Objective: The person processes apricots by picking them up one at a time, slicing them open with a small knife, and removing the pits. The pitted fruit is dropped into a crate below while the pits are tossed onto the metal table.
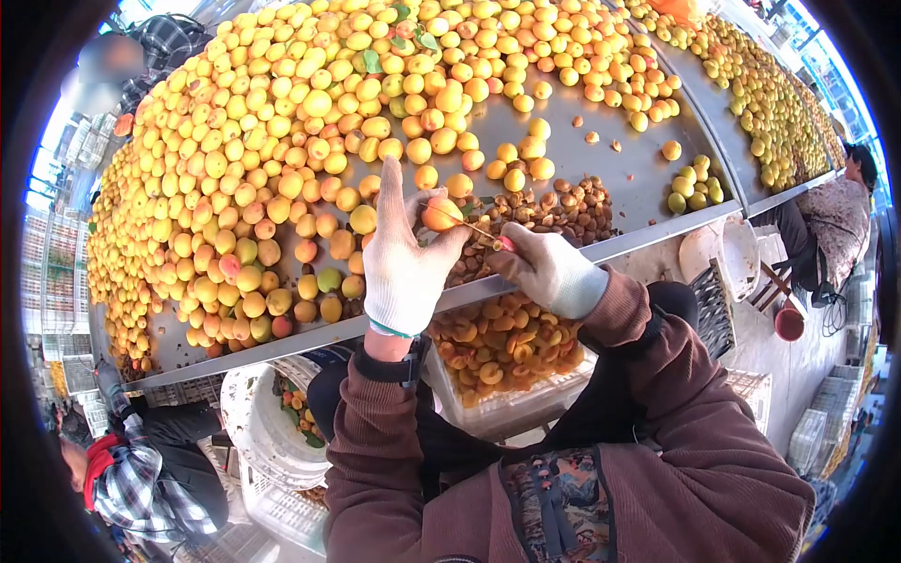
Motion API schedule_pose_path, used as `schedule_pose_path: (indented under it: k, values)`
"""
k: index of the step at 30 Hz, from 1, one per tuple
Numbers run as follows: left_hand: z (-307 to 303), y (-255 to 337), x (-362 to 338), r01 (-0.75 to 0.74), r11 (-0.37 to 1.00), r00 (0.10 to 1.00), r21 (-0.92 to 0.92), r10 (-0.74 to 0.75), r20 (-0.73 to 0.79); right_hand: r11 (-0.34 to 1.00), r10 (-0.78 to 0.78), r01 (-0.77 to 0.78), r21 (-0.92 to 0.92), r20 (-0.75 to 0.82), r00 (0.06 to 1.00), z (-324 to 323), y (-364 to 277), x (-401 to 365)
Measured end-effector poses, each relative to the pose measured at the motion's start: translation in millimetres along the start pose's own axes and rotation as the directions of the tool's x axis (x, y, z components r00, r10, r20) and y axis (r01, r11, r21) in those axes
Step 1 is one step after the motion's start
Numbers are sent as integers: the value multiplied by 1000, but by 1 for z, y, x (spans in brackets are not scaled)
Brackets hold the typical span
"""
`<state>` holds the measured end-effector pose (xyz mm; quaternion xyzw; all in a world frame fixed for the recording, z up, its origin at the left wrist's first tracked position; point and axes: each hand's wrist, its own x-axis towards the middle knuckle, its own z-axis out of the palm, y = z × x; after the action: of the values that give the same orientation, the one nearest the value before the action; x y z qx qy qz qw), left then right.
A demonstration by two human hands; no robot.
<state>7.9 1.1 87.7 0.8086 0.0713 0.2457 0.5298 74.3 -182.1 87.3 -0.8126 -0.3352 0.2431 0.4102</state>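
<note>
Pinching an apricot [440, 214] in the left hand [405, 265], with one finger extended; gripping a thin tool [505, 244] in the right hand [546, 269], aimed leftward along its length at the apricot, too close to tell touching from apart.

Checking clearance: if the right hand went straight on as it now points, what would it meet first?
The right hand would likely meet the apricot held by the left hand; depth is unclear.

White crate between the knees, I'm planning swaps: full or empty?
Not empty: cut fruit lies heaped in the white crate. The table edge hides its far side; completely full, I cannot tell.
</note>
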Motion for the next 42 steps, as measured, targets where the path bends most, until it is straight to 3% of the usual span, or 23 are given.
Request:
schedule_pose_path:
  k: [2, 3, 6, 7, 11, 12, 13, 15, 17, 19, 21, 22, 23, 24, 28, 29, 31, 32, 33, 35, 39, 41, 42]
  values:
    - [2, -2, 1, 42, 999, 999, -26, -42, -1, 999, -27, 27, -32, -23, 999, 4, 2, -1]
    - [6, -6, 0, 176, 935, 984, -308, -179, 19, 992, -62, 70, 106, -83, 995, 6, 2, -3]
    - [12, 10, -1, 418, 483, 884, -769, -411, 222, 958, -117, 188, 215, -308, 944, 7, 2, 3]
    - [15, 11, -3, 462, 325, 857, -825, -403, 321, 951, -141, 247, 185, -450, 882, 6, 1, 5]
    - [40, 4, -19, 524, 233, 828, -819, -367, 424, 943, -299, 329, -57, -579, 758, 7, -3, 14]
    - [47, -9, -23, 261, 790, 964, -554, -177, 200, 965, -231, 260, -33, -578, 783, 12, 0, 16]
    - [50, -8, -23, -132, 990, 984, -48, 136, 111, 965, -230, 259, -34, -578, 783, 16, 1, 17]
    - [58, -1, -26, -48, 996, 996, -74, 53, 73, 986, -84, 151, 64, -592, 802, 21, 0, 18]
    - [65, -3, -27, 183, 952, 982, -245, -188, 2, 988, -56, 132, 80, -610, 790, 22, -4, 19]
    - [67, -4, -28, 214, 951, 975, -224, -222, -9, 997, -22, 61, 44, -607, 794, 22, -6, 17]
    - [72, -12, -27, -152, 979, 987, 132, 159, -39, 996, -92, 81, -45, -591, 802, 18, -4, 15]
    - [68, -8, -27, -150, 980, 987, 132, 156, -36, 986, -162, 103, -135, -567, 808, 16, -2, 14]
    - [60, -2, -26, 309, 913, 950, -265, -283, 133, 986, -159, 101, -133, -566, 809, 13, 1, 13]
    - [54, 1, -27, 704, 508, 708, -497, -556, 435, 958, -274, 182, -223, -509, 816, 11, 5, 12]
    - [54, -6, -40, 637, 621, 760, -457, -405, 509, 855, -475, 344, -387, -324, 818, 6, 12, 7]
    - [53, -2, -37, 734, 469, 679, -491, -505, 533, 819, -521, 392, -420, -255, 814, 5, 13, 5]
    - [53, 5, -28, 836, 127, 478, -533, -645, 596, 843, -516, 409, -350, -308, 800, 15, 24, 8]
    - [44, -14, -25, 831, -17, 484, -556, -470, 738, 951, -251, 306, 31, -495, 832, 24, 22, 11]
    - [48, -17, -28, 832, -18, 484, -555, -468, 740, 882, 66, 213, 421, -555, 829, 32, 22, 14]
    - [54, 2, -30, 635, 597, 771, -490, -526, 359, 751, 119, 291, 592, -555, 824, 32, 25, 20]
    - [52, -1, -28, 665, 288, 697, -689, -570, 434, 575, 269, 214, 790, -429, 862, 20, 23, 13]
    - [52, -10, -27, 646, 300, 721, -702, -542, 432, 488, 402, 11, 873, -236, 885, 9, 15, 7]
    - [52, -13, -27, 628, 308, 742, -715, -515, 430, 513, 366, 51, 857, -272, 890, 11, 19, 8]
